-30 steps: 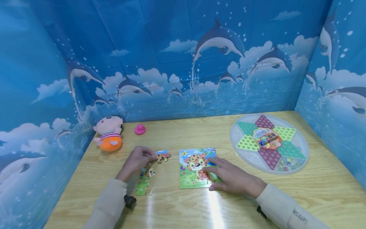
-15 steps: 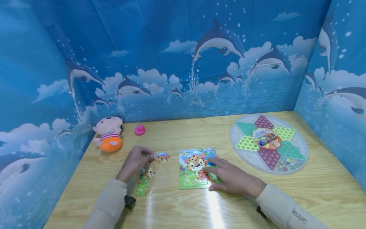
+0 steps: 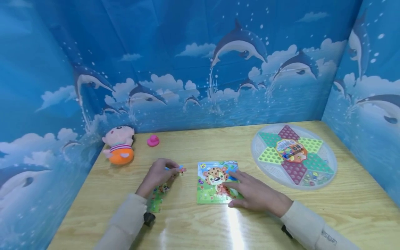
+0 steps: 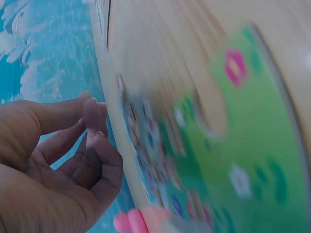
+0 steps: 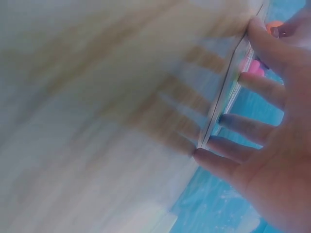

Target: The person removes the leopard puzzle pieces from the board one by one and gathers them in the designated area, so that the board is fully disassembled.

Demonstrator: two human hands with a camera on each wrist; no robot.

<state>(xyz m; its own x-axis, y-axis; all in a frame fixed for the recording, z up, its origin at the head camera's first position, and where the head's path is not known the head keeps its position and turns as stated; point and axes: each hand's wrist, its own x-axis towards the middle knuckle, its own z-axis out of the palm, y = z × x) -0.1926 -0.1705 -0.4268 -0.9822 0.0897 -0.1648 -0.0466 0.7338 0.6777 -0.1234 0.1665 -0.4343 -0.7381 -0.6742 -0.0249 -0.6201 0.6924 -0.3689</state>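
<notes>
A blue printed backdrop with leaping dolphins (image 3: 175,31) rises behind and beside a pale wood-grain counter (image 3: 200,149). With the square picture puzzle as the middle of the clock, a round, clear plastic board with a six-pointed coloured star (image 3: 293,170) lies flat between two and three o'clock, small glassy marbles (image 3: 312,178) sitting near the star's five o'clock.

Between nine and ten o'clock, near the counter's edge, is a plush toy with a pink head, striped band and orange bottom (image 3: 120,149).

The person's right hand (image 3: 257,192) reaches in from between three and four o'clock. Its grip is spread, fingers and thumb apart, the tips touching the puzzle.

That square picture puzzle of a spotted cub on green grass (image 3: 209,196) lies flat on the counter.

The left hand (image 3: 158,176) is at nine o'clock, above a group of loose jigsaw pieces with green and spotted printing (image 3: 155,205). Its grip is pressed together at the tips of thumb and finger; I cannot tell whether a piece is pinched there. A blue-topped jigsaw piece (image 3: 182,170) shows just beyond those tips.

Smallest of the toys, a pink rubber-like duck (image 3: 153,141) stands at ten o'clock.
</notes>
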